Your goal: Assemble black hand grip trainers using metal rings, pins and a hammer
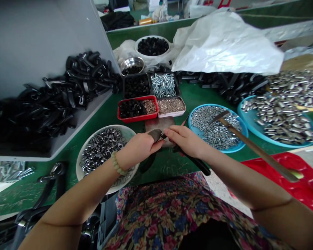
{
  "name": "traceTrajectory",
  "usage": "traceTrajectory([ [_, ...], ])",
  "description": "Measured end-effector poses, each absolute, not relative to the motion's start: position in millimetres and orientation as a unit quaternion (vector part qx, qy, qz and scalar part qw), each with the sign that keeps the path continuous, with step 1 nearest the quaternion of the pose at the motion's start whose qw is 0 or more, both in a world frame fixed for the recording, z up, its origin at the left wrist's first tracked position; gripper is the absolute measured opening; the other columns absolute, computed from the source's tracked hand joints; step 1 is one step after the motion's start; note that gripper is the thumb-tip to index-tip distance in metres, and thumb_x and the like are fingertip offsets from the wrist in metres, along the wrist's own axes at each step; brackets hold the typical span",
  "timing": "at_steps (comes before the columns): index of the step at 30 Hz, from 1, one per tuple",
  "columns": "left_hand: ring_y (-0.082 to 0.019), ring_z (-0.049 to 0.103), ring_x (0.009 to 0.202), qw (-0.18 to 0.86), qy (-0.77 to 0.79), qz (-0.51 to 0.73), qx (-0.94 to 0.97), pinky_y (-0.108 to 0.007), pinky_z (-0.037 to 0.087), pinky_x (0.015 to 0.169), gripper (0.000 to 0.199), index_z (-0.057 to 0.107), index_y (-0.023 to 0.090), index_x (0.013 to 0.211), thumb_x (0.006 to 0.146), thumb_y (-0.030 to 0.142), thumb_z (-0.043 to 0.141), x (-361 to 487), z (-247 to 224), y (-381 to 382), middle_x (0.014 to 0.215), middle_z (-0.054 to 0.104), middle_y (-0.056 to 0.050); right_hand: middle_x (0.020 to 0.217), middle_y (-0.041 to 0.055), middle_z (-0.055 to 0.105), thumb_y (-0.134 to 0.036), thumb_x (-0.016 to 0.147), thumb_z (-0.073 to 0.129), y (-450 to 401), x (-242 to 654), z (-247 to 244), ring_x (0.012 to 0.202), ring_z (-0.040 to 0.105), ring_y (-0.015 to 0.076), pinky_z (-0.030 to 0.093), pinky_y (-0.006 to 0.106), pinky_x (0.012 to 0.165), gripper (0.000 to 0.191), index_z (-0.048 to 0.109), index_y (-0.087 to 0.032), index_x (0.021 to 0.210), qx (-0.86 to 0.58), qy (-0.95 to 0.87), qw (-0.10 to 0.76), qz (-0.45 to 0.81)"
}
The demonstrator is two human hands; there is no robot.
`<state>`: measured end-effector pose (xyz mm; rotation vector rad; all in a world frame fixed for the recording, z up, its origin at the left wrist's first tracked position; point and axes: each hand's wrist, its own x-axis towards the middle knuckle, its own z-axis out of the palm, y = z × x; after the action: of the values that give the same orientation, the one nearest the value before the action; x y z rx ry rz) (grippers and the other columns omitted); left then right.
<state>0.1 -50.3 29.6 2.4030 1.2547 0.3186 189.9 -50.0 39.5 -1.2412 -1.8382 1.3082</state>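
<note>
My left hand [139, 147] is closed around one end of a black handle part with a small metal spring [161, 136]. A dark cover sits on one of its fingers, and a pale green bead bracelet [117, 163] circles the wrist. My right hand [184, 139] pinches at the metal end of the same part, its fingertips almost meeting the left ones. From below the right hand a long black handle [198, 163] runs down to the right; whether it belongs to that part is hidden. Both hands are over the near edge of a flat metal plate [160, 124] on the green table.
A bowl of metal rings [79, 159] stands left. Ahead are a red tray [137, 119] and a tray of screws [163, 85]. Blue trays [243, 133] of metal parts lie right, with a hammer [250, 146] across one. A grey bin [49, 31] holds black handles.
</note>
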Motion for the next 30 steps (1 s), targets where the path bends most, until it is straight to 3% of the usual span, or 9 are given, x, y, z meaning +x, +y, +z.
traceTrajectory([
  [6,-0.019,0.064,0.077,0.234,0.484,0.194,0.820,-0.029,0.048,0.073,0.032,0.063,0.016,0.091,0.095,0.039,0.041,8.3,19.5,-57.3,0.084,0.068,-0.008,0.056,-0.0047,0.040,-0.056,0.093,0.039,-59.6,174.5,24.2,0.044,0.040,0.0080,0.031,0.022,0.040,0.043,0.043,-0.021,0.068,-0.503,-0.577,0.380,0.520],
  [14,-0.022,0.065,0.080,0.238,0.541,0.181,0.786,-0.030,0.048,0.073,0.034,0.062,0.016,0.098,0.096,0.039,0.037,8.2,-4.7,-62.0,0.087,0.069,-0.010,0.057,-0.0049,0.039,-0.063,0.089,0.043,-65.8,154.2,-7.4,0.040,0.040,0.0092,0.034,0.023,0.033,0.045,0.042,-0.022,0.069,-0.524,-0.535,0.403,0.526],
  [18,-0.021,0.065,0.085,0.271,0.533,0.197,0.777,-0.032,0.049,0.080,0.028,0.059,0.017,0.104,0.095,0.038,0.043,-11.3,13.7,-61.7,0.092,0.068,-0.009,0.063,-0.0010,0.051,-0.069,0.090,0.027,-28.6,160.5,-14.1,0.050,0.050,0.0126,0.043,0.026,0.045,0.055,0.049,-0.021,0.076,-0.445,-0.573,0.363,0.584],
  [20,-0.020,0.063,0.092,0.272,0.509,0.230,0.784,-0.033,0.049,0.085,0.027,0.053,0.018,0.114,0.092,0.034,0.051,-20.8,27.4,-60.5,0.102,0.065,-0.008,0.074,0.0044,0.059,-0.064,0.094,0.013,14.0,164.1,-12.5,0.069,0.057,0.0165,0.048,0.030,0.064,0.063,0.056,-0.019,0.080,-0.420,-0.660,0.360,0.509],
  [21,-0.020,0.062,0.096,0.251,0.501,0.241,0.792,-0.033,0.049,0.087,0.030,0.050,0.019,0.117,0.091,0.031,0.054,-22.6,31.6,-59.9,0.107,0.063,-0.008,0.082,0.0070,0.062,-0.057,0.097,0.020,38.2,164.0,-11.2,0.080,0.058,0.0187,0.047,0.033,0.073,0.057,0.059,-0.018,0.084,-0.433,-0.721,0.348,0.414],
  [23,-0.021,0.059,0.100,0.176,0.489,0.225,0.824,-0.034,0.047,0.090,0.027,0.051,0.018,0.116,0.090,0.024,0.053,-18.0,30.1,-59.7,0.109,0.061,-0.008,0.098,0.0134,0.064,-0.047,0.092,0.046,83.8,158.4,-9.4,0.097,0.055,0.0258,0.042,0.039,0.085,0.037,0.064,-0.015,0.090,-0.473,-0.824,0.245,0.193],
  [26,-0.021,0.056,0.095,0.079,0.419,0.096,0.899,-0.034,0.048,0.083,0.020,0.058,0.016,0.107,0.092,0.018,0.044,1.7,5.1,-62.3,0.102,0.061,-0.008,0.107,0.0187,0.065,-0.026,0.088,0.052,126.4,142.4,-10.2,0.107,0.050,0.0323,0.037,0.043,0.087,0.024,0.068,-0.010,0.096,-0.449,-0.892,0.053,-0.008],
  [30,-0.021,0.054,0.093,0.076,0.366,0.011,0.927,-0.033,0.046,0.080,0.022,0.063,0.014,0.100,0.092,0.016,0.043,10.9,-20.2,-46.7,0.106,0.062,-0.009,0.105,0.0159,0.067,-0.012,0.088,0.045,133.9,131.9,-13.8,0.105,0.051,0.0294,0.034,0.040,0.085,0.025,0.069,-0.012,0.098,-0.428,-0.902,0.017,-0.047],
])
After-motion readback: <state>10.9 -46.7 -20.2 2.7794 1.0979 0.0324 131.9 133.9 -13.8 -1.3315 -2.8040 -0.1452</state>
